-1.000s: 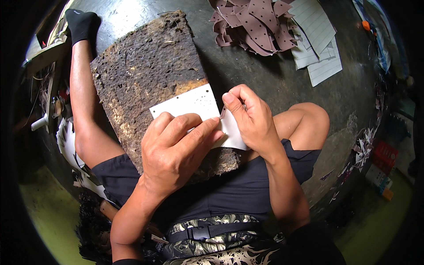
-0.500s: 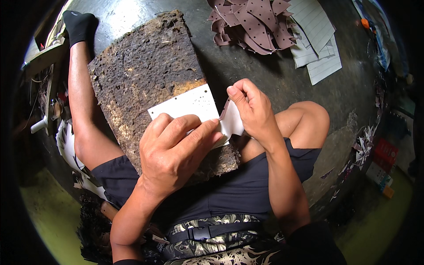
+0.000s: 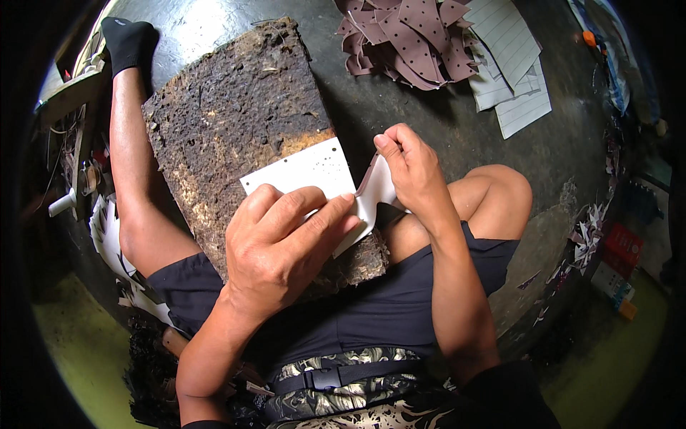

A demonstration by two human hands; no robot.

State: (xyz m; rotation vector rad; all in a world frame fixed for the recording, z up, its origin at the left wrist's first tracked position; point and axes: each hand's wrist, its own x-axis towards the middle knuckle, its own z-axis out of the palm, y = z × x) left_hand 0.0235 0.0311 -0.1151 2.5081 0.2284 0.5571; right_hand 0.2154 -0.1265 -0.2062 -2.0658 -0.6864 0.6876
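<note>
A white sheet (image 3: 314, 163) with small dark holes along its edges and a cluster of tiny dots lies on the near right part of a rough, dark, worn block (image 3: 229, 107). My left hand (image 3: 275, 247) presses down on this sheet, its fingers bent and held together, index fingertip and thumb at the right edge. From there a flexible flap (image 3: 371, 191) rises off the block, white underneath with a brownish face along its edge. My right hand (image 3: 413, 168) pinches the flap's upper end between thumb and fingers. Whether sheet and flap are one piece, I cannot tell.
Beyond the block, on the dark floor, sits a heap of brown pieces with dark dots (image 3: 411, 39). Lined paper sheets (image 3: 511, 64) lie to its right. My legs flank the block. Scraps (image 3: 589, 232) and a red box (image 3: 622, 247) are at the far right.
My right hand has shifted slightly up and to the right, drawing the flap further from the sheet. The left hand stays in place on the sheet.
</note>
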